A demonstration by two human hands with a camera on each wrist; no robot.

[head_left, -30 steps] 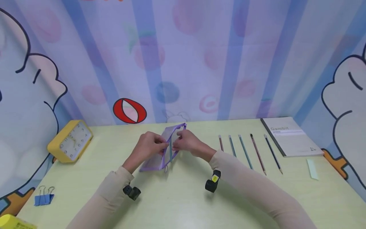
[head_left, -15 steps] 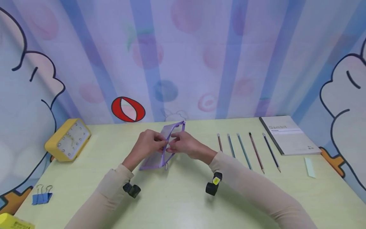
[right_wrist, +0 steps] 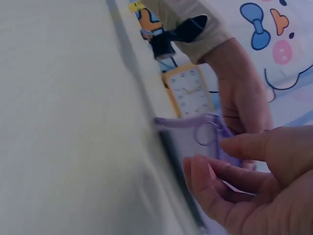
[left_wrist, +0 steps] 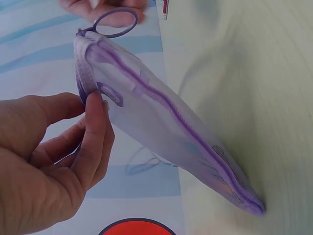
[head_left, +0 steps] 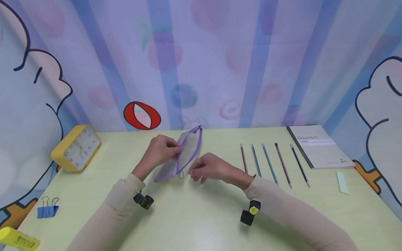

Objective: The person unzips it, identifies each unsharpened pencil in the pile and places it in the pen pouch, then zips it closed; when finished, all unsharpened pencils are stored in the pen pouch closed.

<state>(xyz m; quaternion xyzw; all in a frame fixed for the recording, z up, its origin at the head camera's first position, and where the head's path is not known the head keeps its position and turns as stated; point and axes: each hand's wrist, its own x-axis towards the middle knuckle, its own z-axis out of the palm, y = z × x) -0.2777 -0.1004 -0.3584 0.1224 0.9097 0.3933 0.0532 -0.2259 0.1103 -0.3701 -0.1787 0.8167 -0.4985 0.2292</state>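
A translucent mesh zipper pouch (head_left: 189,150) with purple edging stands tilted near the middle of the table, its mouth parted. My left hand (head_left: 161,150) pinches one side of the mouth between thumb and fingers, seen closely in the left wrist view on the pouch (left_wrist: 142,122). A faint bluish shape shows through the mesh low in the pouch. From the pouch's near corner hangs a zipper-pull ring (head_left: 181,178). My right hand (head_left: 210,169) hovers just right of that ring, apart from the pouch. In the right wrist view its fingers (right_wrist: 203,183) are loosely curved around nothing.
Several pencils (head_left: 283,165) lie side by side to the right. Beyond them are a notebook (head_left: 323,150) and a pale green strip (head_left: 342,182). At left stand a yellow clock (head_left: 70,148), a blue binder clip (head_left: 47,211) and a yellow tube (head_left: 19,238).
A teal pencil that stood at the pouch's mouth is no longer visible there. My right hand has withdrawn from the mouth, down and right; my left still holds the edge.
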